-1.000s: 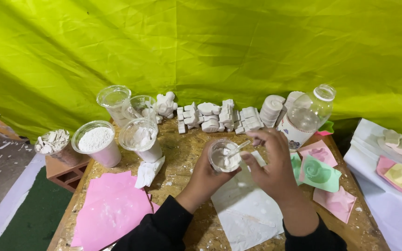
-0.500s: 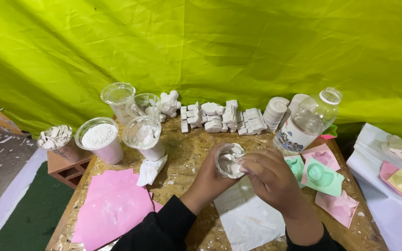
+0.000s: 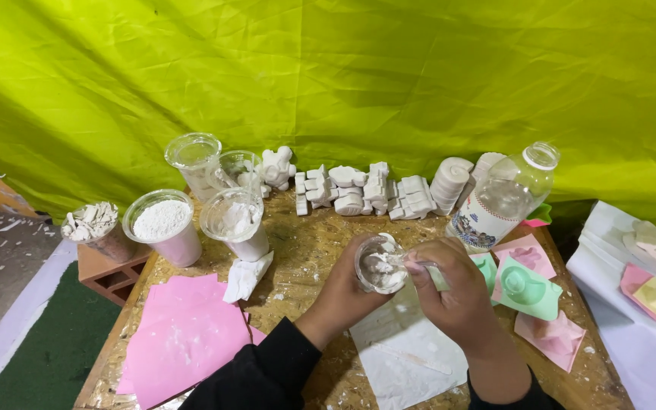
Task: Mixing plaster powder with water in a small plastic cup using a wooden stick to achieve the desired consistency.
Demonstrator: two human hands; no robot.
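Tilted further toward the camera than half a second ago, with its mouth now turned up and back: small clear cup [image 3: 380,263] of white paste, raised just above the surface [image 3: 313,250] near its middle. Gripped from the left by left hand [image 3: 341,292], fingers curled shut round the cup's wall, forearm in a dark sleeve [image 3: 267,372] slanting up from the lower edge. Closed on a thin pale stirring stick [image 3: 428,271], fingers of right hand [image 3: 457,292], knuckles up, stick tip reaching into the paste. Directly below both hands, a sheet of white paper [image 3: 411,357] dusted with powder. Free room mostly to the left front, over flat pink sheets [image 3: 184,338] that run to the near left edge. Crowded at the back: a row of white plaster casts [image 3: 362,190] along the green cloth backdrop [image 3: 343,68], clear cups of white powder [image 3: 165,224] at the left, a crumpled white cloth [image 3: 246,275] just before them. Close on the right, a clear plastic bottle [image 3: 503,199] leaning near the right hand, with green and pink moulds [image 3: 525,285] between hand and right edge.
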